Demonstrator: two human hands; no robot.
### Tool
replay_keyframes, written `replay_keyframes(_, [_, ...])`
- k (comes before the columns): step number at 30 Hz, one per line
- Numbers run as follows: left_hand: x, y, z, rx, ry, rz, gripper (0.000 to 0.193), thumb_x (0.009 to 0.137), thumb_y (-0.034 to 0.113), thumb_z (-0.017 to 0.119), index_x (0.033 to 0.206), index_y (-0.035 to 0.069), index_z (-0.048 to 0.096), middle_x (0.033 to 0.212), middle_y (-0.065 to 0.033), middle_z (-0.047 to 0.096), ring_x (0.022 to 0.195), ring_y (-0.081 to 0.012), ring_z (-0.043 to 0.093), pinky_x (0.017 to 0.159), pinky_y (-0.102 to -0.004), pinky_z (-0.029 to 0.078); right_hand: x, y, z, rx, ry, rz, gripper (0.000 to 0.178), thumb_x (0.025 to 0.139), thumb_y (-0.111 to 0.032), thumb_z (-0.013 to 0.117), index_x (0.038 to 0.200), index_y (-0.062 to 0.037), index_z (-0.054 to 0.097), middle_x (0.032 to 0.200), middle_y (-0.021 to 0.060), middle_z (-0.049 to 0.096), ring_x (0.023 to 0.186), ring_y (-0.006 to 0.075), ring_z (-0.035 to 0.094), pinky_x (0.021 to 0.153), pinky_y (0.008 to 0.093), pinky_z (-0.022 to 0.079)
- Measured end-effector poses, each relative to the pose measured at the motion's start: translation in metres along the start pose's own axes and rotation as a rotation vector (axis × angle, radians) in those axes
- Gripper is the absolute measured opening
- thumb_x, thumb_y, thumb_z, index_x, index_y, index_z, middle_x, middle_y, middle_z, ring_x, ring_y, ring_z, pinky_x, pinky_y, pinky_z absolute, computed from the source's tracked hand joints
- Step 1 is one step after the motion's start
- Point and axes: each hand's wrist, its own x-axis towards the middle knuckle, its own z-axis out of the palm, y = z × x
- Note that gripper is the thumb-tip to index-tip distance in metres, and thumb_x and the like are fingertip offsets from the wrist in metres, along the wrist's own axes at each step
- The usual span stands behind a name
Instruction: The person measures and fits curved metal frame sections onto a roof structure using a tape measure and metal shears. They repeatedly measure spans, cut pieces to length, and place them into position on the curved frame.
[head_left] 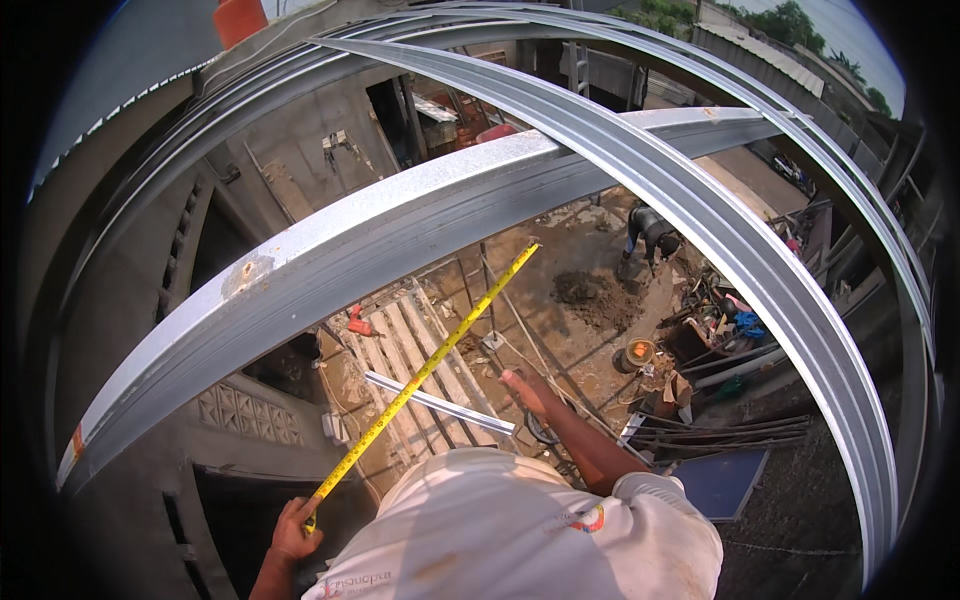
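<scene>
In the head view, the thing in use is the tape measure (425, 375), on the person's side of the wide metal beam (400, 237). The left hand (292, 530) grips its near end, fingers closed around it, well apart from the beam. The right hand (525, 390), nearer to the beam than the left, is loosely open with nothing visible in it.

To handle such a long blade well, I'd keep the left grip firm and level and avoid twisting (a thin blade like this can buckle when unsupported); the free right hand could steady it partway along.

The blade's long axis slants away from the person and rightward, climbing more steeply across the view than the beam. Its free end points toward the beam's lower edge and appears just short of it; whether it sits lower in depth, I cannot tell.
</scene>
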Motion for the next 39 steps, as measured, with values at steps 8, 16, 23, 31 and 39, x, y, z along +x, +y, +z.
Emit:
replay_keyframes(8, [-0.023,-0.018,-0.055,0.370,0.282,0.193,0.057,0.058,0.013,0.062,0.114,0.003,0.057,0.109,-0.0198,0.052,0.096,-0.0409,0.049,0.088,-0.0492,0.043,0.013,-0.069,0.002,0.227,-0.270,-0.264,0.049,0.092,-0.016,0.056,0.137,-0.0105,0.037,0.104,0.0074,0.056,0.083,0.0138,0.058,0.066,0.0284,0.051])
replay_keyframes(16, [-0.061,-0.058,-0.015,0.369,0.476,0.167,0.052,0.072,0.017,0.055,0.119,-0.001,0.045,0.114,-0.0257,0.047,0.103,-0.0448,0.045,0.091,-0.0545,0.039,-0.002,-0.084,-0.027,0.073,0.043,-0.335,0.045,0.088,-0.024,0.063,0.127,-0.0091,0.049,0.088,0.0025,0.055,0.075,0.0105,0.054,0.062,0.0260,0.045])
replay_keyframes(23, [-0.025,-0.015,-0.007,0.143,0.607,0.239,0.056,0.070,0.013,0.056,0.123,-0.003,0.044,0.107,-0.0259,0.050,0.096,-0.0435,0.049,0.090,-0.0513,0.039,0.000,-0.075,-0.050,-0.206,0.183,-0.376,0.035,0.088,-0.022,0.062,0.118,-0.0069,0.055,0.084,0.0026,0.057,0.070,0.0105,0.056,0.061,0.0271,0.047])
replay_keyframes(31, [-0.005,0.141,-0.185,-0.014,0.326,0.205,0.059,0.061,0.022,0.055,0.115,-0.003,0.055,0.092,-0.0136,0.054,0.079,-0.0224,0.054,0.076,-0.0331,0.043,-0.041,-0.187,-0.129,-0.238,1.043,-0.991,0.021,0.092,-0.021,0.058,0.102,-0.0019,0.060,0.084,0.0038,0.061,0.070,0.0098,0.056,0.060,0.0263,0.046])
replay_keyframes(39, [0.024,0.264,-0.281,-0.052,0.246,0.231,0.059,0.047,0.015,0.050,0.103,-0.002,0.062,0.087,-0.0147,0.060,0.077,-0.0191,0.058,0.073,-0.0292,0.044,-0.084,-0.354,-0.100,-0.502,1.142,-1.784,0.043,0.089,-0.012,0.064,0.131,-0.0160,0.053,0.081,0.0063,0.065,0.071,0.0158,0.062,0.065,0.0327,0.051])
